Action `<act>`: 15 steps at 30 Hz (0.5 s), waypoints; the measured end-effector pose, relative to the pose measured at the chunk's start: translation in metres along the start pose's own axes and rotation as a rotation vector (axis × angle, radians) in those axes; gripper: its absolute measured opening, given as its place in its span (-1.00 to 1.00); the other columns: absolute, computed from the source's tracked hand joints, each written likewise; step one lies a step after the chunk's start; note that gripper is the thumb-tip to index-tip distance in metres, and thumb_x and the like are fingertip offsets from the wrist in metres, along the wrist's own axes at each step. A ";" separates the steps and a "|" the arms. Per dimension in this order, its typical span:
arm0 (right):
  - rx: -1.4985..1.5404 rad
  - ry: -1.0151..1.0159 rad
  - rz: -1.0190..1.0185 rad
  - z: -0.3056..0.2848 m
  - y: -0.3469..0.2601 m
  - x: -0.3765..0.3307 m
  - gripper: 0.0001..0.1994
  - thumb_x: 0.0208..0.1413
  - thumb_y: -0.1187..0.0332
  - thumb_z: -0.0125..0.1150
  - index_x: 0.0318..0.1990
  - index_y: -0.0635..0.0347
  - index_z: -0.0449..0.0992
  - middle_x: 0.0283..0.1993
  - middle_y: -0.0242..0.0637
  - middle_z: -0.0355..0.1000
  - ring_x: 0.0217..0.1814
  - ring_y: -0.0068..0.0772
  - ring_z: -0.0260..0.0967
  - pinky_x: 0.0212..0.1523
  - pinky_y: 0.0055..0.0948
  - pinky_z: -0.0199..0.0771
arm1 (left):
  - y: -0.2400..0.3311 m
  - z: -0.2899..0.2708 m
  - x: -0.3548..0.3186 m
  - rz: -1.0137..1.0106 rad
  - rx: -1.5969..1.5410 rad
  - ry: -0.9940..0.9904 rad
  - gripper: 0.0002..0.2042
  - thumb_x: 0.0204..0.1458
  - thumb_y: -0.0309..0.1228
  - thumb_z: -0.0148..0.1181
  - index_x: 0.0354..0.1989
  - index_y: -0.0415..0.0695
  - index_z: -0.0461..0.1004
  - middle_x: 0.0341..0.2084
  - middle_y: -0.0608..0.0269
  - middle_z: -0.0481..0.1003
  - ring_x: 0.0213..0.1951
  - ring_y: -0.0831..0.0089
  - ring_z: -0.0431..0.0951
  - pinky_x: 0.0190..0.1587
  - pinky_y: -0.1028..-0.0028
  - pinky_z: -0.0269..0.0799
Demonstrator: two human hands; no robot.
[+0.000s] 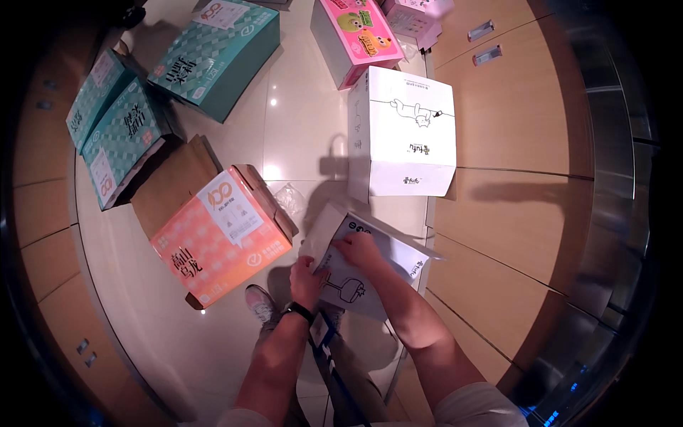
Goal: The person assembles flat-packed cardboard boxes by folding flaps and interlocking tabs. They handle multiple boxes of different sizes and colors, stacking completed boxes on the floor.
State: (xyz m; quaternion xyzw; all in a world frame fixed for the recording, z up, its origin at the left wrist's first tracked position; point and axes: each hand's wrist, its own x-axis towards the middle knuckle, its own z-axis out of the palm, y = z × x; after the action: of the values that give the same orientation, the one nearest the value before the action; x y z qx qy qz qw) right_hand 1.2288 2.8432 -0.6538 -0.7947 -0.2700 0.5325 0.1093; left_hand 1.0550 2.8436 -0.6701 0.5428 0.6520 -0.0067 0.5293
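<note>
A white cardboard carton with black line drawings is tilted in front of me, just above my feet. My left hand, with a dark band on its wrist, is closed on the carton's left edge. Bent at the fingers, my right hand pinches at the same edge a little farther up, near some dark round marks. Whether it holds tape or only the cardboard rim is too small to tell. Both forearms come in from the lower edge.
An orange carton stands left, by clear plastic and brown cardboard. Teal cartons are at the far left. A larger white carton and a pink carton stand ahead. Wooden cabinets line the right.
</note>
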 end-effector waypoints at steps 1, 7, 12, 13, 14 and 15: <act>-0.047 0.021 0.004 0.005 0.015 0.010 -0.74 -0.04 0.23 0.13 -0.44 0.29 0.51 -0.62 -0.13 0.39 -0.70 -0.31 0.34 -0.57 -0.33 0.36 | 0.009 0.004 -0.001 -0.032 0.042 -0.004 -0.54 -0.35 -0.26 0.35 -0.21 -0.10 0.38 -0.29 -0.04 0.43 -0.18 0.07 0.44 -0.14 0.23 0.36; 0.042 0.089 -0.112 0.028 0.060 0.030 -0.75 -0.07 0.34 0.07 -0.24 0.26 0.47 -0.54 -0.12 0.44 -0.59 -0.26 0.41 -0.48 -0.33 0.41 | -0.022 0.048 0.025 -0.133 -0.047 -0.029 -0.50 -0.40 -0.37 0.29 -0.16 -0.02 0.32 -0.30 0.02 0.42 -0.19 0.07 0.43 -0.13 0.23 0.36; -0.163 0.066 -0.452 0.046 0.061 0.020 -0.68 -0.19 0.30 0.12 -0.19 0.10 0.49 -0.15 0.08 0.34 -0.12 0.07 0.32 -0.07 -0.20 0.35 | -0.023 0.038 0.021 0.218 -0.066 0.205 -0.47 -0.52 -0.42 0.30 -0.20 -0.16 0.34 -0.39 0.05 0.40 -0.26 0.09 0.40 -0.19 0.22 0.31; -0.301 0.292 -0.737 0.051 0.035 0.004 -0.66 -0.19 0.22 0.18 -0.20 0.13 0.50 -0.10 0.07 0.34 -0.08 0.04 0.32 -0.04 -0.21 0.34 | -0.018 0.031 0.020 0.208 -0.054 0.198 -0.47 -0.51 -0.41 0.30 -0.20 -0.16 0.35 -0.38 0.06 0.40 -0.25 0.10 0.40 -0.18 0.22 0.30; -0.268 0.220 -0.628 0.042 0.031 -0.006 -0.65 -0.18 0.15 0.18 -0.24 0.15 0.51 -0.12 0.06 0.36 -0.09 0.02 0.33 -0.07 -0.21 0.35 | -0.007 0.028 0.006 0.205 -0.056 0.167 -0.48 -0.50 -0.41 0.29 -0.19 -0.15 0.35 -0.36 0.07 0.40 -0.23 0.10 0.39 -0.17 0.22 0.29; -0.231 0.140 -0.508 0.037 0.029 -0.019 -0.63 -0.17 0.09 0.19 -0.28 0.18 0.52 -0.13 0.04 0.38 -0.10 0.01 0.35 -0.09 -0.21 0.36 | 0.002 0.021 -0.008 0.223 -0.051 0.156 -0.48 -0.48 -0.41 0.29 -0.19 -0.14 0.35 -0.35 0.07 0.40 -0.22 0.11 0.38 -0.15 0.22 0.28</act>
State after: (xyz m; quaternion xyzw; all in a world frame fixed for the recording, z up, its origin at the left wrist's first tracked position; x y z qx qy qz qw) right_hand 1.1990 2.8042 -0.6674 -0.7436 -0.5113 0.3974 0.1663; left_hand 1.0693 2.8264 -0.6724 0.5971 0.6267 0.1112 0.4882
